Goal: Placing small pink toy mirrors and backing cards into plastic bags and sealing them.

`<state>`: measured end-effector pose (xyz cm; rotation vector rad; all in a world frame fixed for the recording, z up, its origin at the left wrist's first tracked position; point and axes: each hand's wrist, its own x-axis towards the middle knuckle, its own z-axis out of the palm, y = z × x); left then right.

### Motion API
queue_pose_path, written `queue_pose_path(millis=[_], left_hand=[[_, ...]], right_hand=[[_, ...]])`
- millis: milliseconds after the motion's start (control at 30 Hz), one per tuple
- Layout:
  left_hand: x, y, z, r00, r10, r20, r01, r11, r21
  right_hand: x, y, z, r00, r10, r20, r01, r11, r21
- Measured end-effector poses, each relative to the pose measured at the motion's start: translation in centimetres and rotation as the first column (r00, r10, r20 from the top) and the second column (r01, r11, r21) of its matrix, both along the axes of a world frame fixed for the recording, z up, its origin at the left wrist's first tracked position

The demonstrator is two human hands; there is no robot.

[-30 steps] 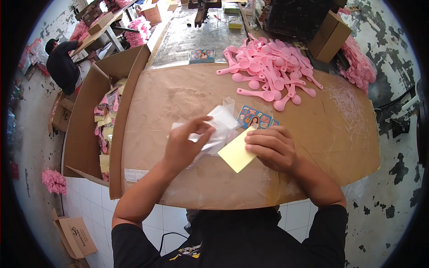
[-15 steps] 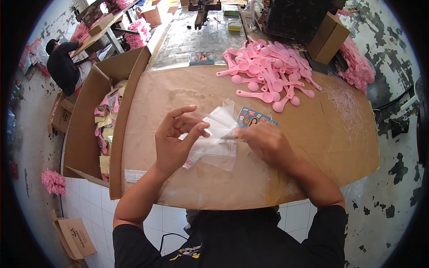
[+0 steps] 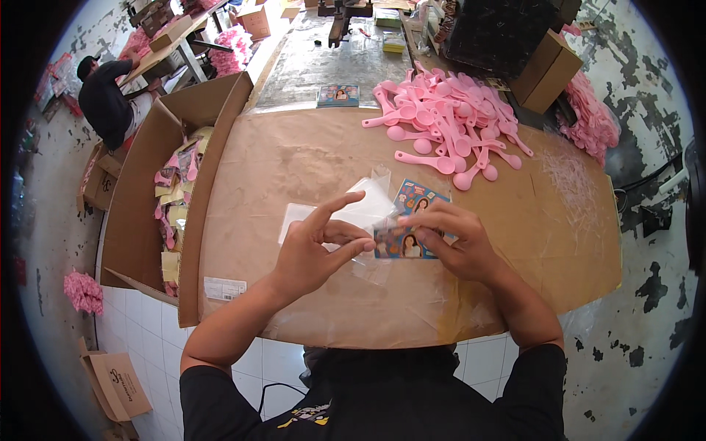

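My right hand [image 3: 462, 241] pinches a small blue printed card [image 3: 412, 247] between thumb and fingers. The card's left end reaches my left hand [image 3: 318, 246], whose thumb and curled fingers close on what looks like a clear plastic bag [image 3: 373, 270]; the index finger points outward. How far the card sits inside the bag is hard to make out. Several white-looking clear bags [image 3: 368, 198] lie spread beneath my hands. Beyond the right hand rests another blue card [image 3: 413, 192], partly covered by that hand.
A heap of pink plastic spoons [image 3: 448, 121] lies at the far right of the cardboard-covered table [image 3: 279, 162]. On the left stands an open carton [image 3: 193, 257] with packed pink spoons. A blue card stack [image 3: 338, 95] lies farther back. A person [image 3: 107, 95] sits at the far left.
The right hand has drawn back slightly to the right and now shows the blue card in its fingers. My left hand has shifted right and nearer to me, beside the card.
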<state>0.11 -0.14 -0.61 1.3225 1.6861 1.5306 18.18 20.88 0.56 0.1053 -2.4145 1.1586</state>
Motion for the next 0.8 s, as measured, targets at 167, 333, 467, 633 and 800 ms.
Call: queue_pose_path(millis=[167,333,467,633,800], left_hand=[[0.6,-0.4,0.1,0.971,-0.104,-0.214,0.088,0.993,-0.079],[1.2,-0.3,0.1,0.958,-0.099,-0.269,0.084,0.994,-0.066],[0.9,-0.4,-0.3,0.989,0.035,-0.143,-0.025,0.997,0.068],[1.3,-0.2,-0.9,0.992,0.004,-0.127,0.007,0.996,0.086],[1.4,-0.2,0.3,0.998,-0.054,-0.026,0.052,0.998,-0.047]], right_hand=[[-0.1,-1.3,-0.1,0.995,0.098,0.0,-0.098,0.992,0.079],[-0.1,-2.6,-1.7,0.999,-0.045,-0.025,0.042,0.992,-0.115],[0.0,-2.1,-1.7,0.992,-0.091,-0.085,0.07,0.972,-0.224],[-0.2,-3.7,-1.1,0.998,0.03,-0.058,-0.036,0.995,-0.098],[-0.3,-2.4,-2.4,0.987,-0.119,-0.108,0.103,0.984,-0.146]])
